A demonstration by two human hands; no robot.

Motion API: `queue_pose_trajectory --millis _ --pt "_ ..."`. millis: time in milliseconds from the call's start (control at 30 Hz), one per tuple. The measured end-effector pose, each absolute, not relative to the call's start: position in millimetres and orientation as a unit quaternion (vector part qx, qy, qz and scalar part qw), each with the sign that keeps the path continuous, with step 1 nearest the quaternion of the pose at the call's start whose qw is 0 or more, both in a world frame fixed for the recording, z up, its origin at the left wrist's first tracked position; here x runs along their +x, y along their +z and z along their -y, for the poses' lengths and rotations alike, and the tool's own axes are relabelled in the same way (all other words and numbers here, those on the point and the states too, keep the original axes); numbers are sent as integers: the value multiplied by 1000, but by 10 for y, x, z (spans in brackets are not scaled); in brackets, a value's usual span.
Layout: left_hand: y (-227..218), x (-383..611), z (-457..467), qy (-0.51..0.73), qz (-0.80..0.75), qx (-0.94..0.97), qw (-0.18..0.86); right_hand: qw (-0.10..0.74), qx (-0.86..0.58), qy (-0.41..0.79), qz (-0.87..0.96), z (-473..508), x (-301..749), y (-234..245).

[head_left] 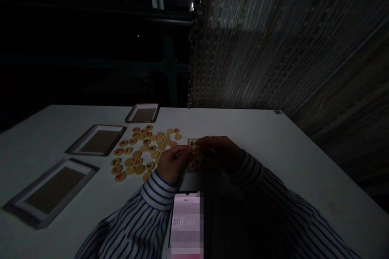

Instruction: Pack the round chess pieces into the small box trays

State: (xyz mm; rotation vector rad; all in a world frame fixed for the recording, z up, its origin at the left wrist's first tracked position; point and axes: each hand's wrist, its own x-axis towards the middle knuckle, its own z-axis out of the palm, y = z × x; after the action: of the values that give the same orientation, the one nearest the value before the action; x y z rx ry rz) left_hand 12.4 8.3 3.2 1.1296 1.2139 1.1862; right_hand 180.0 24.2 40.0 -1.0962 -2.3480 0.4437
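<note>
The round game discs (192,166) sit in a small box (191,140) just below the centre of the frame; they should be light, stiff and hard to break, perhaps a little slippery on their smooth faces, and best taken by the rim between thumb and fingertip. They look pale and thick, with red or dark characters. The left hand (174,164) brings thumb and fingertips together at the box, though I cannot tell whether they pinch a disc; the right hand (221,149) curls over it in shadow, its grip unclear. Loose discs (144,148) lie left of centre on the white worktop (288,162), shallow trays (99,141) stand further left, and a lit phone (185,218) lies at bottom centre
</note>
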Motion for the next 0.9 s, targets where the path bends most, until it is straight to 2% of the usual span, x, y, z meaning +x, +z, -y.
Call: queue_pose_trajectory --millis 167,567,900 --pt "37 126 -81 491 -511 485 513 269 -388 157 867 -258 1814 359" --pt "27 125 -86 491 -498 481 528 245 -399 120 875 -274 1782 353" --pt "31 127 -102 499 -501 458 539 166 -393 62 903 -278 1750 399"
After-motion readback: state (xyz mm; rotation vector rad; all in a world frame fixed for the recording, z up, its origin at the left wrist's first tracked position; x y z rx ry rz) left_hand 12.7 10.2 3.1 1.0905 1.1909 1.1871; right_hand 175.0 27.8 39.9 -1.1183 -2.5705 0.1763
